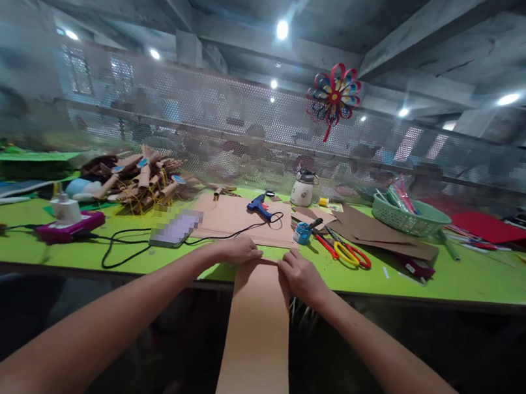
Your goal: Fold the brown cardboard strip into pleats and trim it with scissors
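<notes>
A long strip of brown cardboard [258, 341] hangs from the front edge of the green table down toward my lap. My left hand [240, 251] pinches its far left corner, and my right hand [301, 276] grips the far right corner, fingers closed. Just beyond my hands lies a flat brown cardboard sheet [225, 218]. On that sheet rests a blue glue gun [260, 206] with a black cord. Right of it stand a small blue jar [302, 232] and scissors with yellow and red handles [347, 254].
Left are a phone [176, 228], a purple power strip [69, 225] and a pile of brown paper pieces [146, 183]. A white jar [302, 190], brown sheets [381, 233] and a green basket [408, 217] stand right. A perforated screen [236, 114] with a pinwheel [334, 96] rises behind.
</notes>
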### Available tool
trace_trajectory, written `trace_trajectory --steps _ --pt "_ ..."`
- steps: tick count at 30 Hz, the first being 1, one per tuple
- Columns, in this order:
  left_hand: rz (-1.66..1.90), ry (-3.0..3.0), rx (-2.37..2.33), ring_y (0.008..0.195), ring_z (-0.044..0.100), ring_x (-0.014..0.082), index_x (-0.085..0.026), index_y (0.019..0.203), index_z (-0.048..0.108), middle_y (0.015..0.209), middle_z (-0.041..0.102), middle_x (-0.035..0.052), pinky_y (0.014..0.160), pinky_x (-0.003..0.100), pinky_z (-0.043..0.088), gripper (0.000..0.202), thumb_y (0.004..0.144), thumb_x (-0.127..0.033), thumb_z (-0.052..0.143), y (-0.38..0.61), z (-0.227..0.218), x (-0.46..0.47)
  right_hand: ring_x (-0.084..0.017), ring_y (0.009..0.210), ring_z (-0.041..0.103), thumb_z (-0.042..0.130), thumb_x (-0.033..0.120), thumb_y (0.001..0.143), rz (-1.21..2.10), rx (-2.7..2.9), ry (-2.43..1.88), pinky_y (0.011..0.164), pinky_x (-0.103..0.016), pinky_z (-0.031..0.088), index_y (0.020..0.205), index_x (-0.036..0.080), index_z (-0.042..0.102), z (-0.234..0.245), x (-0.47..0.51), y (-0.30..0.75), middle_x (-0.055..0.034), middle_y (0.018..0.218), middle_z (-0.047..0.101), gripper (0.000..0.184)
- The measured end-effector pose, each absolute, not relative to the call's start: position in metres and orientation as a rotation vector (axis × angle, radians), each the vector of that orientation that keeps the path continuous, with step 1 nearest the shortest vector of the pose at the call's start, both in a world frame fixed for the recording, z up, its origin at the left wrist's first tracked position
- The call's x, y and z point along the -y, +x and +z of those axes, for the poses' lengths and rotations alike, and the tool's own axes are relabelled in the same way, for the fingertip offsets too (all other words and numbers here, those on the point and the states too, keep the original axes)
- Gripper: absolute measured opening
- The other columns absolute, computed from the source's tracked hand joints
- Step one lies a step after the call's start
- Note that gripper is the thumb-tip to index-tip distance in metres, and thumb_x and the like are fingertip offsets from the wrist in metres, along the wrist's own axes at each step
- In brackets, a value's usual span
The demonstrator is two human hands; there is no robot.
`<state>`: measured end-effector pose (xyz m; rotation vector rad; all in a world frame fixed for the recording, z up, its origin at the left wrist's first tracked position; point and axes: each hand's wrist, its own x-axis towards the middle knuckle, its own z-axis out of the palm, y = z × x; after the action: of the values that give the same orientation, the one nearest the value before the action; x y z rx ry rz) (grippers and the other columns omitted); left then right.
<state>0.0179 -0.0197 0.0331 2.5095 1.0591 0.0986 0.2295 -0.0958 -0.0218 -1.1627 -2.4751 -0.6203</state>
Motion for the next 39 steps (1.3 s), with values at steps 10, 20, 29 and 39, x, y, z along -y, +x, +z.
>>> trace_trajectory --steps 10,20,29,39 --pt "0.348 2.383 -0.975 0.053 0.032 0.0094 -0.014 0.064 0.051 0.056 0.039 -0.0042 0.049 0.022 0.023 0.037 0.082 -0.046 0.046 0.001 0.025 0.048 -0.022 0.095 0.049 0.052 0.013 0.085 -0.234 2.197 -1.046 0.081 -0.034 0.043 0.101 0.014 0.061 -0.006 0.118 0.231 -0.0108 0.097 0.057 0.018" --pt "0.77 3.097 -0.738 0.062 0.051 0.0147 -0.016 0.078 0.059 0.064 0.056 0.0031 0.056 0.024 0.032 0.029 0.095 -0.028 0.039 -0.021 0.05 0.118 -0.013 0.068 0.057 0.056 0.031 0.089 0.322 2.2 -1.017 0.064 -0.024 0.043 0.089 0.015 0.069 0.05 0.163 0.215 -0.0043 0.075 0.066 0.021" --pt "1.044 3.141 -0.46 0.059 0.05 0.0132 -0.015 0.088 0.059 0.061 0.056 0.0013 0.057 0.023 0.038 0.017 0.093 -0.019 0.043 -0.033 0.078 0.165 -0.013 0.064 0.053 0.055 0.02 0.089 0.174 2.169 -0.709 0.057 -0.024 0.04 0.084 0.014 0.067 0.077 0.2 0.205 -0.0059 0.069 0.062 0.014" --pt "0.974 3.095 -0.585 0.06 0.054 0.0139 -0.017 0.085 0.06 0.062 0.057 0.0024 0.055 0.024 0.038 0.023 0.095 -0.022 0.04 -0.022 0.083 0.175 -0.015 0.069 0.053 0.053 0.017 0.089 0.033 2.171 -0.687 0.062 -0.028 0.042 0.091 0.017 0.065 0.075 0.205 0.204 -0.0068 0.075 0.062 0.012"
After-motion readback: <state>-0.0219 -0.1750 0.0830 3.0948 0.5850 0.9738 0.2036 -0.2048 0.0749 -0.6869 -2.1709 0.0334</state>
